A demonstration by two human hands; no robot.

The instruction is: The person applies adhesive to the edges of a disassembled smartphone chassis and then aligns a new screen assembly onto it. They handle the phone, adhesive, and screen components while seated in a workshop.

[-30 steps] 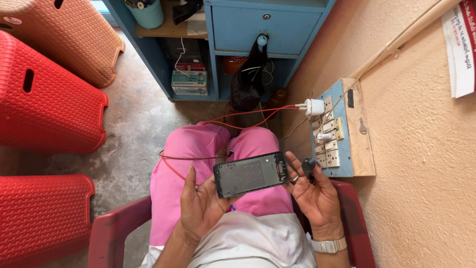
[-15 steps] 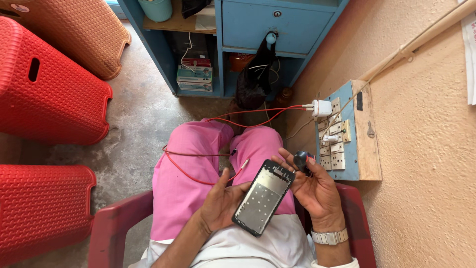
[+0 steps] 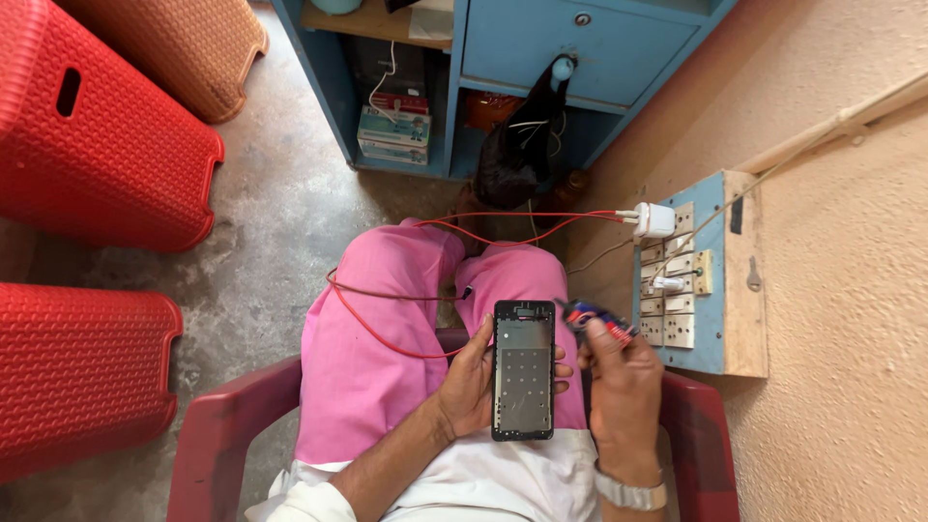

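- Phone frame: a dark, flat rectangular phone body, held over the lap of the seated person, above the pink trousers and just ahead of the white shirt hem. Its long axis runs straight away from the person; the top short edge points toward the blue cabinet, the bottom short edge toward the person's waist. The open face is turned up to the camera; its inner detail is too small to make out.
- Left hand: curled about the left long edge of the phone frame, fingers wrapped underneath with their tips showing at the right edge, thumb lying along the near side. The palm is hidden behind the frame.
- Right hand: closed in a loose fist just beside the frame's right edge, pinching a small blue-and-red tool whose tip points toward the frame's top right corner. Most of the tool is hidden in the fingers; its kind cannot be told.
- Wristwatch: on the right wrist, partly cut off by the lower picture edge.
- Red cable: loops across the lap and runs up to a white charger plugged into the wall switchboard.
- Red chair: carries the person; its arms are cut off below.
- Red stools: stand on the concrete floor, well apart.
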